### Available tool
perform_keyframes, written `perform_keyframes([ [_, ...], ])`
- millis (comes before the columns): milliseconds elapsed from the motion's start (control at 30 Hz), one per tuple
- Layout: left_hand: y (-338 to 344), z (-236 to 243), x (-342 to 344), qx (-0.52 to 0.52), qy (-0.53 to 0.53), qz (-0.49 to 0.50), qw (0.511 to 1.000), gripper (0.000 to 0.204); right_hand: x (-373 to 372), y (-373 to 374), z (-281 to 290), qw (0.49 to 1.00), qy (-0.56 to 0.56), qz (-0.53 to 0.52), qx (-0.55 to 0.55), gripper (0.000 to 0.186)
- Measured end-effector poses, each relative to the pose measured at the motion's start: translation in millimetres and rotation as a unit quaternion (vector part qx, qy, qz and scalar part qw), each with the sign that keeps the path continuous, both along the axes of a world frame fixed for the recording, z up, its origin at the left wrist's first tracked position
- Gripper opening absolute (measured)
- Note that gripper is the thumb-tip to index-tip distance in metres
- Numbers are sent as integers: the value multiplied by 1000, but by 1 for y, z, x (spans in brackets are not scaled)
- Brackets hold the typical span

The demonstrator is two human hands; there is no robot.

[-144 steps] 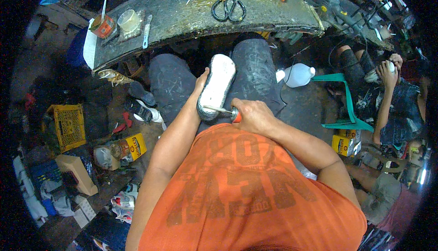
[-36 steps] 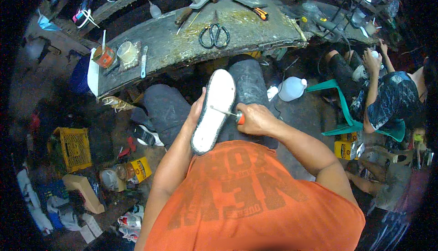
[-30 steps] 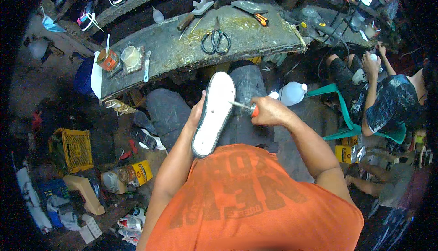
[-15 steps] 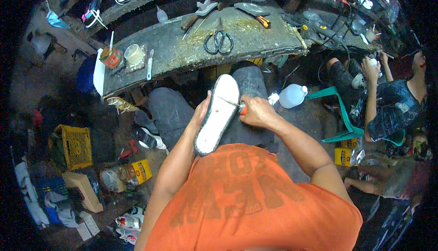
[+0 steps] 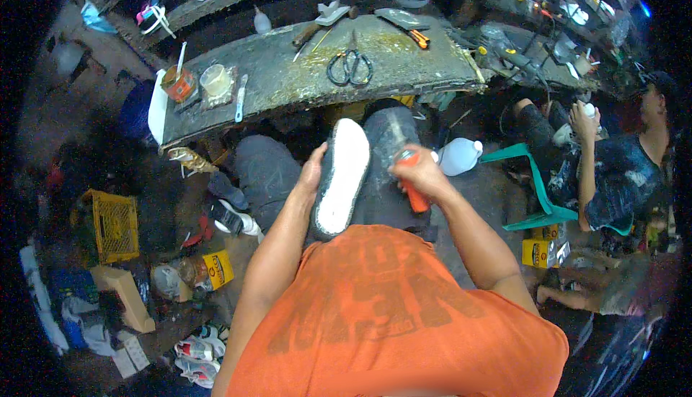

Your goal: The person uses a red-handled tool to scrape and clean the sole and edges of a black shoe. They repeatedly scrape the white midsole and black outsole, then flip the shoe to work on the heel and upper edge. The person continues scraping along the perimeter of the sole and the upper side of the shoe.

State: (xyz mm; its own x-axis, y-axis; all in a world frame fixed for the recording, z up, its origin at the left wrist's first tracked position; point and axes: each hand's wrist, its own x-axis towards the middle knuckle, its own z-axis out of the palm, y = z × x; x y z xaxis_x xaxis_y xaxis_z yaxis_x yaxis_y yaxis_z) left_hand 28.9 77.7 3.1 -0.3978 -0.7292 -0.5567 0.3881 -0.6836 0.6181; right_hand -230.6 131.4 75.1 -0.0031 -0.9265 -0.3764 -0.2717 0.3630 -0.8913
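A shoe (image 5: pixel 344 173) is turned sole up above my lap, its white bottom ringed by a dark edge and its toe pointing away from me. My left hand (image 5: pixel 311 170) grips it along the left side; most of the fingers are hidden beneath. To the right, over my right thigh, my right hand (image 5: pixel 425 175) is closed round an orange-handled awl (image 5: pixel 417 199), apart from the shoe. The awl's thin shaft cannot be made out now.
Ahead stands a worn workbench (image 5: pixel 281 83) with scissors (image 5: pixel 349 67), a cutter (image 5: pixel 418 38), a plastic cup (image 5: pixel 215 80) and a red can (image 5: pixel 178 85). A plastic jug (image 5: pixel 460 157) and green stool (image 5: pixel 535 181) are at right, near another person (image 5: pixel 620 166). A yellow crate (image 5: pixel 114 225) stands left.
My right hand has drawn the awl away from the sole, to the right, and turned so more of the orange handle shows. The shoe has tilted slightly in my left hand.
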Motion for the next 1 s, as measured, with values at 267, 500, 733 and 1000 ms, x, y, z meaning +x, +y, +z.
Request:
perform_keyframes([
  [267, 15, 14, 62, -88, 60, -152, 983, 67, -107, -15, -6, 950, -180, -256, 18, 23],
  [500, -7, 98, 77, -328, -193, -71, 922, 93, -129, -40, -31, 920, -234, -314, 3, 26],
  [733, -81, 178, 72, -444, -537, -16, 717, 70, -154, -98, -49, 887, -257, -375, -78, 45],
  [1000, -138, 132, 58, -452, -622, -34, 639, 76, -174, -148, -61, 857, -222, -452, -110, 50],
])
